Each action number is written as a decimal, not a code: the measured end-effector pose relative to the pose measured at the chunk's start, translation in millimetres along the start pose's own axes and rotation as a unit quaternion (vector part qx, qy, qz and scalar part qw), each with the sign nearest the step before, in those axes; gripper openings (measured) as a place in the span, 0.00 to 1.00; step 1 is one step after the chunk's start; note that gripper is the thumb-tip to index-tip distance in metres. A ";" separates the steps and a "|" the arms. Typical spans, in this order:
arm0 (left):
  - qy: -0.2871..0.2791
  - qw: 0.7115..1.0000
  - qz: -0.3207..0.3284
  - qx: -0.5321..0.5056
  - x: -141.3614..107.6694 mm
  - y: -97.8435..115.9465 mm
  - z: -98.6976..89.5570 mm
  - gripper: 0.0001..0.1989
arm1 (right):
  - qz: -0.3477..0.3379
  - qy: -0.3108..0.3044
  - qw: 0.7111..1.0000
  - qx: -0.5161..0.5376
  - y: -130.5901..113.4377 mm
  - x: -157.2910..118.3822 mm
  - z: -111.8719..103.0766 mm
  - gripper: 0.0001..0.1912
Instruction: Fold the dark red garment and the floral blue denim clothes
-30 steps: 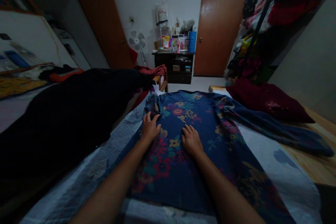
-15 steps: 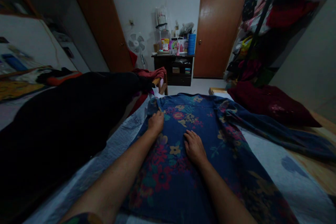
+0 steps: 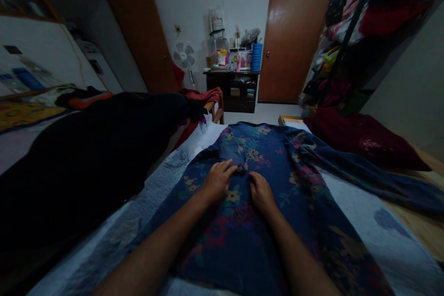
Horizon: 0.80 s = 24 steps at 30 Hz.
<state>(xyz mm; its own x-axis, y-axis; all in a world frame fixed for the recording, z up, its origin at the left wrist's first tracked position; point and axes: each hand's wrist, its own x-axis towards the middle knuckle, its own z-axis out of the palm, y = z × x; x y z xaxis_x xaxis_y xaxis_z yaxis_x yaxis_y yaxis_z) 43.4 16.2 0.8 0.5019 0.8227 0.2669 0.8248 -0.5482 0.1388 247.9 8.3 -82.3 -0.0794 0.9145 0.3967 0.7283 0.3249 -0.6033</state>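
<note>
A dark blue floral long-sleeved shirt [image 3: 270,222] lies spread over a white cloth. Its left sleeve [image 3: 231,153] is folded inward into a small pad on the upper body. My left hand [image 3: 219,180] rests on the near edge of that pad, fingers stretched out and somewhat apart. Just to the right, my right hand [image 3: 262,193] lies on the shirt body, its fingers slightly bent and holding nothing. The right sleeve [image 3: 367,169] still stretches out to the right.
A large black cloth heap [image 3: 93,157] covers the left side. At the right lies a maroon cushion [image 3: 364,141]. Farther back stand a white fan [image 3: 184,55], a dark cabinet [image 3: 231,92] with items on top, a wooden door [image 3: 294,37] and hanging clothes [image 3: 385,18].
My left hand has moved right and nearer, bringing the left side of the shirt inward with the sleeve folded on top. Its fingers have spread. My right hand has barely moved.
</note>
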 end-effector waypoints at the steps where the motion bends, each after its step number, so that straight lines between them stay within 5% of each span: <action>1: 0.012 0.999 -0.038 0.009 -9.2 -9.3 -7.4 0.25 | 0.004 -0.006 1.000 0.002 -0.7 -0.1 -1.1 0.22; 4: 0.013 0.988 -0.149 0.049 -38.7 -38.1 -26.9 0.21 | 0.019 -0.031 0.999 -0.002 -5.0 -0.3 -4.3 0.22; 9: -0.034 0.967 -0.235 0.095 -81.6 -59.8 -37.1 0.20 | 0.064 -0.058 0.996 0.020 -13.3 9.6 -11.9 0.17; 15: -0.064 0.976 -0.204 0.052 -97.3 -34.2 -19.3 0.20 | 0.244 0.010 0.946 0.212 -21.6 53.6 -19.9 0.13; 20: -0.068 0.987 -0.144 -0.009 -93.1 -8.5 -0.9 0.20 | 0.307 0.017 0.911 0.274 -35.6 79.6 -4.2 0.20; 24: -0.069 0.987 -0.144 -0.033 -85.7 -10.2 -0.4 0.18 | 0.315 0.000 0.891 0.327 -46.7 86.3 4.7 0.17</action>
<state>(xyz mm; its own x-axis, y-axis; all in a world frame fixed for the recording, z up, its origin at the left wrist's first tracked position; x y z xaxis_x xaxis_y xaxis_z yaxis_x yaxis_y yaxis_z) -8.1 -48.7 -23.1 0.2839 0.9558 0.0763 0.9217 -0.2940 0.2533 203.8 73.2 -23.2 0.2051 0.9649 -0.1642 0.0756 -0.1829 -0.9802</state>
